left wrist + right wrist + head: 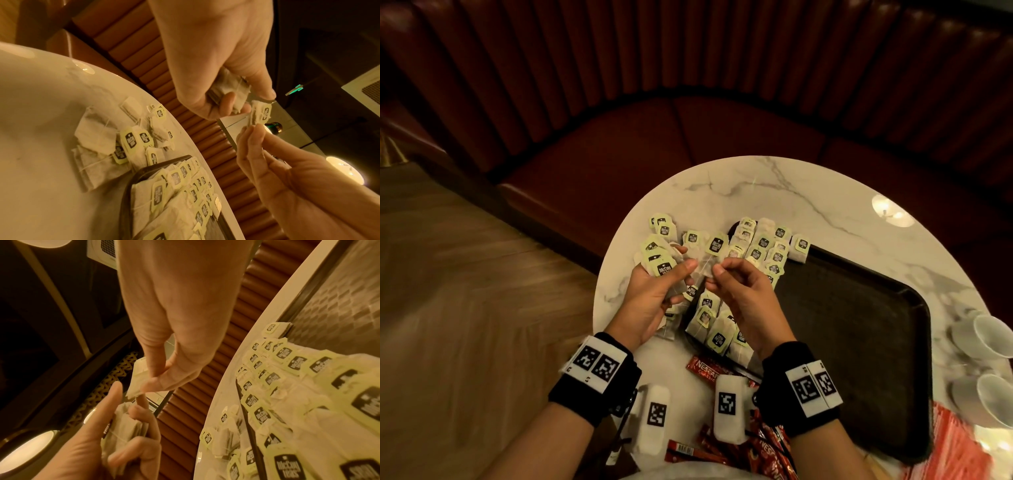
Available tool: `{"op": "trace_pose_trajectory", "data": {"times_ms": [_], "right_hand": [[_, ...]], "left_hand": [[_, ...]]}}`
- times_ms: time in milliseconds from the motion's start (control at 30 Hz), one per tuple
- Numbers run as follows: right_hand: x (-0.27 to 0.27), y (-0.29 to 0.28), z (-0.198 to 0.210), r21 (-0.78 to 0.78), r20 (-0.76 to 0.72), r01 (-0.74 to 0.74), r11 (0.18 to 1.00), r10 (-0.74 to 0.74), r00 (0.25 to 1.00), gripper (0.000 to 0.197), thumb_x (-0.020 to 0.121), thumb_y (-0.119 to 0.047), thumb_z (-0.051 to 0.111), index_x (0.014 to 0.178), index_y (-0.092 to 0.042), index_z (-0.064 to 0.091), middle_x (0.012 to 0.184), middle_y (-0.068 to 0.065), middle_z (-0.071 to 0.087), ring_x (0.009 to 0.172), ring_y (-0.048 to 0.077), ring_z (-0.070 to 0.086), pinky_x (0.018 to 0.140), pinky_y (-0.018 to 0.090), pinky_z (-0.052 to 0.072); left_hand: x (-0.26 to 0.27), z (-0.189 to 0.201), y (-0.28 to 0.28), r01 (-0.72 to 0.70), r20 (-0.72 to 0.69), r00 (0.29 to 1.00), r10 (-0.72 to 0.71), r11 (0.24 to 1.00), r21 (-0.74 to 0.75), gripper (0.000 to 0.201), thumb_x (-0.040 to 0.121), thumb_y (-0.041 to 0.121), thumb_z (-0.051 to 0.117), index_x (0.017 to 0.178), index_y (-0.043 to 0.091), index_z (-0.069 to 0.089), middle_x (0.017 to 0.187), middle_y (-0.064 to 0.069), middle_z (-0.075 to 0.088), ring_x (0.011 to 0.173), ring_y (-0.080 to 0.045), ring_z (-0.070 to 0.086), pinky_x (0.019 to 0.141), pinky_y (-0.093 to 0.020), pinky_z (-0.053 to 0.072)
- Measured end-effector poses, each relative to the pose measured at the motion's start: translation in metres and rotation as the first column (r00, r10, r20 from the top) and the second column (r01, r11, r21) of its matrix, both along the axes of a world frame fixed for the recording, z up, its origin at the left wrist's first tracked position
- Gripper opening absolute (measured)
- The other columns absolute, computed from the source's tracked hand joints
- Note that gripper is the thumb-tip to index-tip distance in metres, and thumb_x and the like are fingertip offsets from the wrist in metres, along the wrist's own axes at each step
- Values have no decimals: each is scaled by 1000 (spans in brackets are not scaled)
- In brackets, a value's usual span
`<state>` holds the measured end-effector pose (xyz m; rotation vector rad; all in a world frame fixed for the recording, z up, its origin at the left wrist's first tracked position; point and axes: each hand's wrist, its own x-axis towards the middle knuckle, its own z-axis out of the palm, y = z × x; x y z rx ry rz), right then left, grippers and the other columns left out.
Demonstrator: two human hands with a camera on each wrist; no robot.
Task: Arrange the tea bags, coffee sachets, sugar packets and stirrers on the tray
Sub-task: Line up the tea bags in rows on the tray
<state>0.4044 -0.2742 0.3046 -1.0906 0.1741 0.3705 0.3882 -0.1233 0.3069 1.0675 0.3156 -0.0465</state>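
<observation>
My left hand point(674, 274) grips a stack of white tea bags with green tags point(659, 263), raised above the table's left side. My right hand point(717, 272) pinches one tea bag point(710, 260) by its lower edge, close against the left thumb. In the left wrist view the left hand point(236, 104) holds the stack point(228, 89), and the single bag point(260, 113) sits between both hands' fingertips. Seen from the right wrist, the right hand point(152, 381) pinches that bag point(137, 379). The black tray point(859, 325) carries rows of tea bags point(760, 250) at its left end.
Loose tea bags point(664, 228) lie on the round marble table point(756, 185) left of the tray. Red coffee sachets point(705, 368) lie at the near edge, with more red packets point(955, 445) at the right. White cups point(989, 337) stand right of the tray. A red bench curves behind.
</observation>
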Motion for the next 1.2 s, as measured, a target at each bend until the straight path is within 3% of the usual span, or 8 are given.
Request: {"op": "trace_pose_trajectory", "data": {"times_ms": [100,267,467,633,767,967,1067,1200], "right_hand": [[-3,0,3,-16,11,-28,999,28,1000,8,94,0,59,95,-8,59,94,13,67,78,19,68,75,23,58],[-7,-1,7,-84,65,-101,991,107,992,9,94,-8,61,103,-10,64,97,6,69,84,17,65,77,27,57],[-8,3,7,-1,43,-101,995,101,994,18,93,-3,61,110,-2,64,99,13,70,81,17,70,76,24,57],[-9,3,12,-33,75,-131,991,133,988,36,87,-18,66,121,-7,65,108,9,71,86,20,66,73,27,55],[-9,1,12,1,69,-112,994,111,991,30,84,-15,65,113,-11,68,105,3,74,83,14,67,74,25,57],[-9,-1,10,10,44,-141,990,141,989,31,86,-17,64,115,-8,66,95,-2,73,80,9,67,70,26,56],[-10,-1,10,17,29,-144,989,143,989,33,85,-19,66,114,-5,65,97,1,72,80,12,67,70,27,55],[-9,1,10,-18,40,-32,999,33,999,24,84,-14,70,104,-10,56,89,6,70,70,13,66,64,29,56]], "left_hand": [[0,2,-1,-18,29,999,16,997,71,30,73,8,73,99,14,57,70,3,67,55,-6,60,39,-17,29],[-1,3,-2,-16,53,999,4,974,226,18,82,6,72,99,7,65,68,1,65,55,-9,54,42,-20,33],[-3,6,-4,27,29,999,-36,964,263,6,85,8,69,86,14,67,58,9,63,48,-2,53,40,-16,35],[-2,6,-3,47,44,997,-63,952,302,1,86,13,69,85,14,68,55,3,60,46,-6,50,39,-16,34],[-3,6,-2,62,54,995,-88,927,370,4,88,16,68,84,15,67,55,5,60,46,-5,52,41,-17,38],[-4,10,-5,79,70,991,-117,911,405,5,89,16,66,85,18,68,53,7,59,46,-2,51,42,-15,37],[-4,10,-4,72,85,990,-116,908,413,3,90,15,65,88,16,68,53,8,60,46,-1,51,43,-13,37],[-3,9,-6,15,124,989,-79,894,448,5,91,12,65,90,14,68,53,13,63,47,3,54,46,-8,39]]}}
